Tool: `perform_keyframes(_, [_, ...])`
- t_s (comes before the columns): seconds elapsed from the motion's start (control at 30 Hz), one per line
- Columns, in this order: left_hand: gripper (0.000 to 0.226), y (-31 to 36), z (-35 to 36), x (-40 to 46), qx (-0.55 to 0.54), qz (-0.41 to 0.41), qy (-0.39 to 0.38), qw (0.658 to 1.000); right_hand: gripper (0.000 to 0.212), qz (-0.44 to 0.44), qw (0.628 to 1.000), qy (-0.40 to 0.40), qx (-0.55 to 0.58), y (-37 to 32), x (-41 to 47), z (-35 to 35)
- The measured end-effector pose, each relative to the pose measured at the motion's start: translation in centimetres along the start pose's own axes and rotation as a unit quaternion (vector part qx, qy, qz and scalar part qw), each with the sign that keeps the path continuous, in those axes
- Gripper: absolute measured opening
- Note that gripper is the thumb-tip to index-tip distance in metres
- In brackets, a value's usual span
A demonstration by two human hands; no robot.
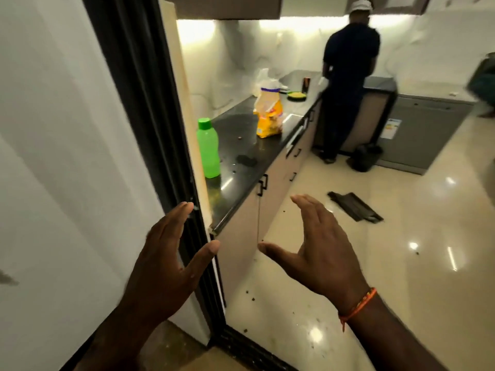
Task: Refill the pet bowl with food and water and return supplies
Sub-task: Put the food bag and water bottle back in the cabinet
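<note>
Beside the counter [241, 145] end, the left hand [163, 263] and right hand [318, 253] are hovering with fingers spread, holding nothing, probably readying a reach. On the counter, the bottle [208, 148] and food bag [268, 113] are standing upright, likely awaiting pickup.

Glossy cream floor [401, 263], black countertop [241, 145], lit marble backsplash [235, 57].

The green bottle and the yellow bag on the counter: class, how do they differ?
The green bottle is smooth, translucent plastic, capped shut; the yellow bag is crumpled and printed, its top scrunched. The bottle stands nearer the camera by the doorframe; the bag sits farther along. Both stand upright on the dark counter, untouched by either hand.
</note>
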State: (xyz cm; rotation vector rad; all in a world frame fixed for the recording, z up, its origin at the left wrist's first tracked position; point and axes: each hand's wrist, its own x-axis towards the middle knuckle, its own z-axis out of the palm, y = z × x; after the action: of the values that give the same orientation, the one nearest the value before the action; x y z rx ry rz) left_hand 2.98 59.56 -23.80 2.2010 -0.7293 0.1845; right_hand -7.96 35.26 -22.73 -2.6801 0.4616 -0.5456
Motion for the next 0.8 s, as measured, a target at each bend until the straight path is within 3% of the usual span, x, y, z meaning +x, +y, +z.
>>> perform_keyframes(0.27, [0.106,2.2,3.7,4.6,0.036,0.087,-0.118,0.989,0.116,0.107,0.994,0.013,-0.009,4.6,-2.0,-2.8])
perform_keyframes(0.47, [0.116,3.7,8.0,7.8,0.129,0.105,-0.091,0.982,0.122,0.155,0.988,0.018,-0.018,7.9,-3.2,-4.1])
perform_keyframes(0.8, [0.113,9.6,15.0,11.1,0.134,0.093,-0.082,0.983,0.127,0.150,0.988,0.017,-0.023,15.8,-0.5,-6.9])
